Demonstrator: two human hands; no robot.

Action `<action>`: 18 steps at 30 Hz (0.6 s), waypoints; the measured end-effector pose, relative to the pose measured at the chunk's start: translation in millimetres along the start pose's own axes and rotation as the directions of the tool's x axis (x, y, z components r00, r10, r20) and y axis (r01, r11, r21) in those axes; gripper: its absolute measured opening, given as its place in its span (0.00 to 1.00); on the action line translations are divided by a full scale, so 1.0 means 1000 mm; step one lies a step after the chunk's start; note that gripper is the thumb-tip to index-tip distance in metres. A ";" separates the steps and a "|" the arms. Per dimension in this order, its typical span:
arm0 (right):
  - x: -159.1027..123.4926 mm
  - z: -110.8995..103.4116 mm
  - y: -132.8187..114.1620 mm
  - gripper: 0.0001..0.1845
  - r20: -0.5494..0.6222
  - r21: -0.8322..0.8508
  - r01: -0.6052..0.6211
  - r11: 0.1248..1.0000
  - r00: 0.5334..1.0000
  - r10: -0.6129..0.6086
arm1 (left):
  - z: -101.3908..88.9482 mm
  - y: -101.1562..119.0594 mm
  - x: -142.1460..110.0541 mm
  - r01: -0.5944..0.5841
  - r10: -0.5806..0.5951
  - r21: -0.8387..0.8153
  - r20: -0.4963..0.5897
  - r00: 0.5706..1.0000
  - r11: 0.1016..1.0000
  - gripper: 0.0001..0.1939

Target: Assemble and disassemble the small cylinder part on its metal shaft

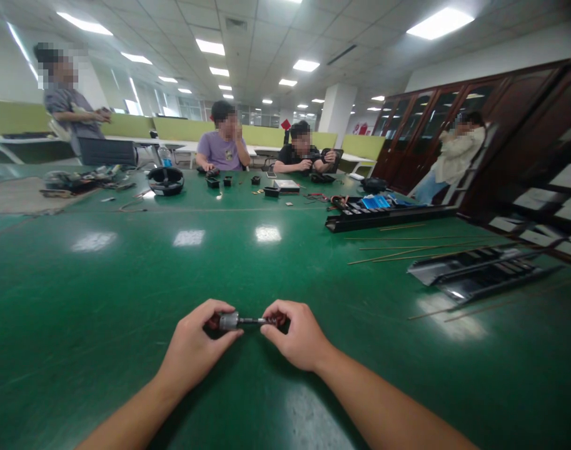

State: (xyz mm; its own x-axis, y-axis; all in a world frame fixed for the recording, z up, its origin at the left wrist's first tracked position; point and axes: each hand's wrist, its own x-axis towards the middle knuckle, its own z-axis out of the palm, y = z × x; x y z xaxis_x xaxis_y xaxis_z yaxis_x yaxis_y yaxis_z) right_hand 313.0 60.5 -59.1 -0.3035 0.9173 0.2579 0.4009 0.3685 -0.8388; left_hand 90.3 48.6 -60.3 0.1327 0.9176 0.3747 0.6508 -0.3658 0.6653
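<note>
Low over the near part of the green table (139,287), both hands meet at a small rod-like object (251,321) lying sideways. It has a pale translucent cylinder at its left and a thin metal shaft running right; its exact kind is unclear. My left hand (194,344) closes thumb and fingers about the cylinder end. At the other end, my right hand (297,331) pinches the shaft, with thumb and forefinger near its tip. Reddish-brown parts show inside both grips, partly hidden by the fingers.
To the right are metal channels (482,275), thin rods (407,251) and a black rail (388,219). A black headset (166,180) and small black boxes (212,182) lie across the table. Two people (223,147) sit opposite; others stand at either side.
</note>
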 end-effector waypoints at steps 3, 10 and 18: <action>0.000 0.000 0.001 0.04 -0.002 0.032 -0.009 0.999 1.000 0.009 | 0.000 0.001 0.000 0.007 -0.008 0.014 0.012 1.000 1.000 0.14; 0.010 -0.002 0.018 0.13 -0.025 0.608 -0.167 0.776 0.973 0.229 | -0.001 0.002 0.002 0.126 -0.126 0.010 0.044 0.991 0.992 0.18; 0.014 -0.004 0.022 0.18 0.002 0.720 -0.165 0.674 0.972 0.236 | -0.010 -0.007 0.006 0.235 -0.233 -0.241 0.039 0.972 0.942 0.21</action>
State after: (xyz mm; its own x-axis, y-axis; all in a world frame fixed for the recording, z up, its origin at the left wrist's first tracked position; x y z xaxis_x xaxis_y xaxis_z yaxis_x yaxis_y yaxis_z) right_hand 321.1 81.8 -72.1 -0.2020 0.9780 0.0523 -0.3020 -0.0114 -0.9532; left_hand 78.9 54.7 -56.3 0.0070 0.9829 0.1839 0.4642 -0.1661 0.8700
